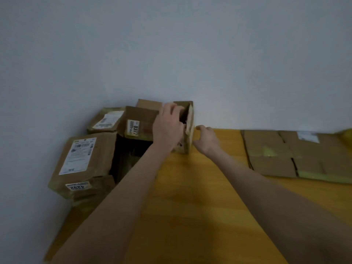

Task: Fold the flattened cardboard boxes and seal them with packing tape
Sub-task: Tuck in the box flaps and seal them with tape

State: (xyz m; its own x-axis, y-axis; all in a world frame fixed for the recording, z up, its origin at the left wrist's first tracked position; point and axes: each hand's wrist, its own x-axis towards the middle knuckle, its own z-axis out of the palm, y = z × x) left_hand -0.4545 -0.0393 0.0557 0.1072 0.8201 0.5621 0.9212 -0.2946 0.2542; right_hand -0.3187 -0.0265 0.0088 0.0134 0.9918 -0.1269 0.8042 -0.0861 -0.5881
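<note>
I am working on the small box (183, 105), which is standing at about twelve o'clock from me, at the far edge of the table (190, 197) and close against the wall. My left hand (167, 128) is gripping it from above, fingers curling over its top edge into the dark opening. My right hand (207, 139) is reaching in from three o'clock of the box, thumb and forefinger drawing together right at the pale, worn flap (190, 122). Whether they are actually pinching that flap or a strip of tape, I cannot tell, as the view is blurred there.

I am judging this box to be light and empty, so it is likely to slide on the smooth wood unless my left hand is pinning it down. The cardboard looks used and softened, with ragged edges, so I am expecting the flaps to bend easily and tear if pulled by a corner. Holding is best done across the top panel and along the flap's fold line, not at its frayed rim.

More folded boxes (83, 155) are piling up at ten o'clock, and flattened cardboard (276, 155) is lying at two o'clock.
</note>
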